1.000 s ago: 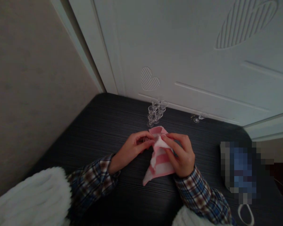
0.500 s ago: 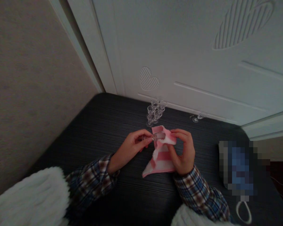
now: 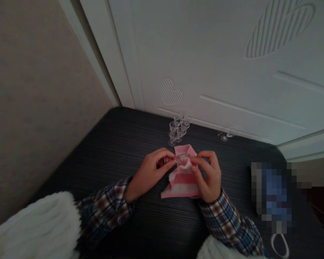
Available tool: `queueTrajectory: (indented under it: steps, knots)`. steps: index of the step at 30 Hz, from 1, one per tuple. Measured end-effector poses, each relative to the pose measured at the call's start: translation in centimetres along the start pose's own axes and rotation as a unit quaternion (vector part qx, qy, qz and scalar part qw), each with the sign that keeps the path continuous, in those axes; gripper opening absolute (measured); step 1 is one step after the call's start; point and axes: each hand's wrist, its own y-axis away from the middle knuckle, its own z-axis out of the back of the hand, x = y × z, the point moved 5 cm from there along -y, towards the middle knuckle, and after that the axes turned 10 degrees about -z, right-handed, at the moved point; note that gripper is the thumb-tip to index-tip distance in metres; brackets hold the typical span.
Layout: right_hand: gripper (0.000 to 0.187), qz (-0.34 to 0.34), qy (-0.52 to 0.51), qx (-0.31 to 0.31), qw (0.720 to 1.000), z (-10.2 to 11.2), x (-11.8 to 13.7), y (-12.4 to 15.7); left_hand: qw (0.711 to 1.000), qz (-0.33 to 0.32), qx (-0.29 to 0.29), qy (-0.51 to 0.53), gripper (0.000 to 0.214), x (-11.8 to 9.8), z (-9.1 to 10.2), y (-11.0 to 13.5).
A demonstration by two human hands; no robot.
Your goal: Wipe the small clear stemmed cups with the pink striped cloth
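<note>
My left hand (image 3: 156, 168) pinches the end of a small clear glass (image 3: 182, 157) between thumb and fingertips. The glass lies sideways, its right part against a pink and white striped cloth (image 3: 184, 180). Holding that cloth, my right hand (image 3: 209, 176) has its thumb and fingers bent around the fabric at the glass's right end. The lower part of the cloth hangs down between my hands. Behind them, several small clear stemmed glasses (image 3: 179, 129) stand in a close cluster. The exact shape of the held glass is partly hidden by fingers and cloth.
The dark wood-grain table (image 3: 110, 144) meets a white panel (image 3: 226, 64) with raised hearts at its back. Another small glass item (image 3: 226, 136) lies near the panel, at right. A blurred-out blue object (image 3: 275, 194) with a white loop (image 3: 280, 246) sits on the right.
My right fingers have shifted slightly inward, over the cloth at the glass. The cloth's upper part has folded differently and its lower edge has risen a little. My left hand still grips the glass.
</note>
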Motion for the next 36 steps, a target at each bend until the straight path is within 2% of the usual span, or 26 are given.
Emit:
queueTrajectory:
  steps: [9,16,26,34,36]
  knots:
    - [0.005,-0.035,-0.029,0.009,0.999,-0.6,-0.1,-0.3,0.999,-0.009,-0.002,-0.043,0.007,-0.4,0.1,0.3]
    - [0.005,-0.019,-0.044,0.008,0.999,-0.6,0.1,-0.3,0.998,0.045,0.017,0.039,0.013,0.1,-0.3,0.3]
    - [0.008,0.011,-0.043,0.012,0.999,-0.4,0.4,-0.2,0.972,0.124,0.053,0.193,0.026,1.4,-1.1,0.3]
    - [0.010,0.019,-0.015,0.004,1.000,-0.7,0.3,0.2,0.976,0.116,0.034,0.180,0.017,1.7,-1.3,0.2]
    - [0.010,0.015,-0.010,-0.005,1.000,-0.7,0.2,0.2,0.980,0.117,0.022,0.161,0.024,1.9,-1.3,0.2]
